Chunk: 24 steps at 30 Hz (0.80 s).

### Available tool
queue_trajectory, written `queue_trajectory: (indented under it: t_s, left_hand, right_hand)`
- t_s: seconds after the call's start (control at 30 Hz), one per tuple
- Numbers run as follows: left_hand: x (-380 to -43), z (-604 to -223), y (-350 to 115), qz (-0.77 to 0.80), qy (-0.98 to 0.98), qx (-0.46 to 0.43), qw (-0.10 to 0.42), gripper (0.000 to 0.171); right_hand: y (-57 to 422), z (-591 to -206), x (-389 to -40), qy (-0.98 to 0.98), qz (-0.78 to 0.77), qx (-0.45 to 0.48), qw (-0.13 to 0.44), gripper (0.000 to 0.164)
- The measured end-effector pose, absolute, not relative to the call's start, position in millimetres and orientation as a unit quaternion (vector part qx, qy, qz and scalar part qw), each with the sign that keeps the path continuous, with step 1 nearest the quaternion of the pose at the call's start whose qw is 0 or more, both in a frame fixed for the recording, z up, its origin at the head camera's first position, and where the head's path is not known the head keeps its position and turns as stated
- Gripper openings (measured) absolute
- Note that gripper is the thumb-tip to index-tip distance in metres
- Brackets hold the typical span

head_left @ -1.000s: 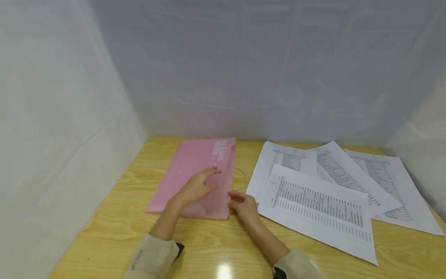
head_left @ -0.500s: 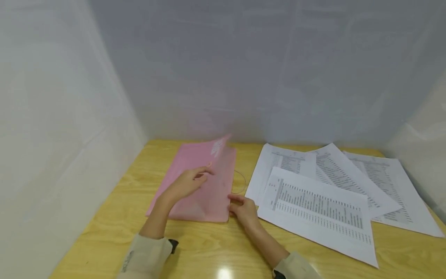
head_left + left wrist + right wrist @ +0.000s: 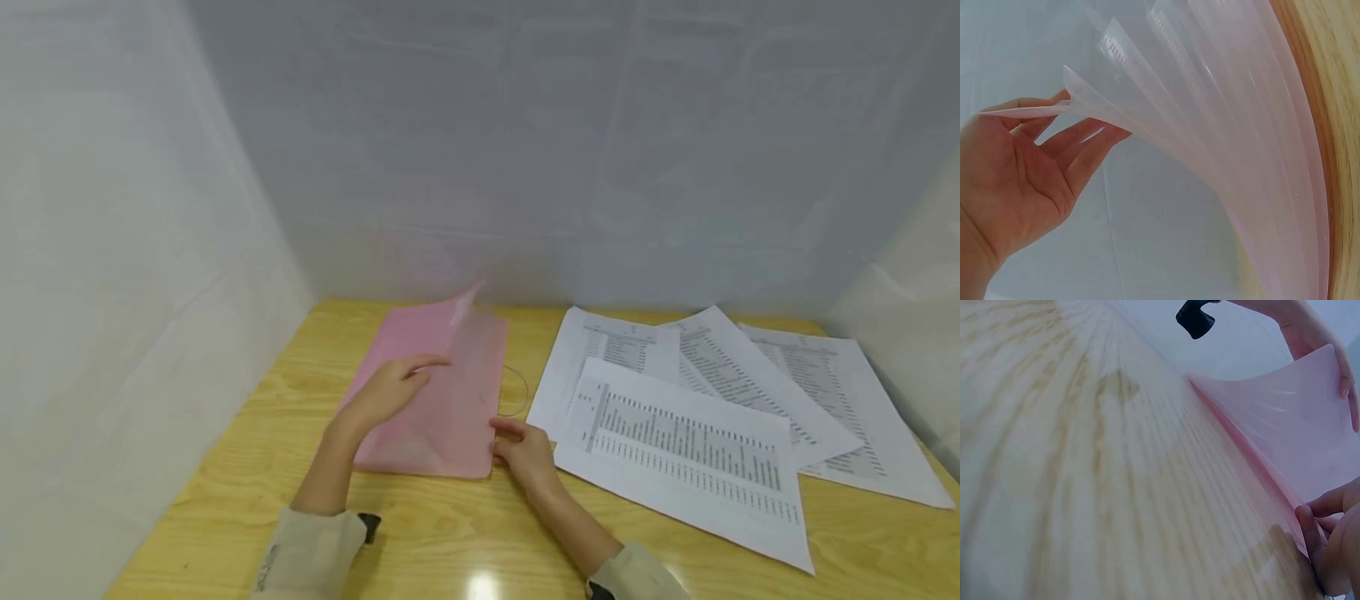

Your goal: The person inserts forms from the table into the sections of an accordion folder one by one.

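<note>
A pink plastic file folder (image 3: 472, 392) lies left of the table's middle, its front cover raised off the layers below. My left hand (image 3: 386, 392) holds that lifted cover between thumb and fingers. In the left wrist view the left hand (image 3: 1029, 169) is beside several translucent layers (image 3: 1222, 125) that fan out, and its fingertips are partly behind them. My right hand (image 3: 527, 454) pinches the folder's near right edge; the right wrist view shows thumb and finger of the right hand (image 3: 1335, 537) on the pink edge. A thin cord loop (image 3: 525, 390) sticks out on the folder's right.
Several printed paper sheets (image 3: 675, 450) overlap on the right side of the wooden table (image 3: 442, 533), the front one beside my right hand. White sheeting (image 3: 150, 292) encloses the table at the left, back and right.
The cover has risen and swung leftward with my left hand, from lying nearly flat. My right hand stays on the folder's edge. The papers have not moved.
</note>
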State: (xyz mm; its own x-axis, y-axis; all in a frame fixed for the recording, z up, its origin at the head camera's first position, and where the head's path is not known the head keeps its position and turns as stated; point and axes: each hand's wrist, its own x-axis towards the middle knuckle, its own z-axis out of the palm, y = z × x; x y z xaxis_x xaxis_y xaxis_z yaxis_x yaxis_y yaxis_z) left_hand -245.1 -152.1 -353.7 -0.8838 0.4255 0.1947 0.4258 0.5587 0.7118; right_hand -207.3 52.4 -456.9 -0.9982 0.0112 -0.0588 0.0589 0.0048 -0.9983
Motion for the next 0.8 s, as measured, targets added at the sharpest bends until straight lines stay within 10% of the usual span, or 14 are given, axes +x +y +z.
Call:
queue_trajectory:
  t_s: [0.8]
  left_hand:
    - [-246.7, -349.1, -183.4, -0.567, -0.794, -0.219, 0.025, 0.036]
  right_hand:
    - [53.5, -438.7, -198.2, 0.704, -0.710, 0.017, 0.022, 0.034]
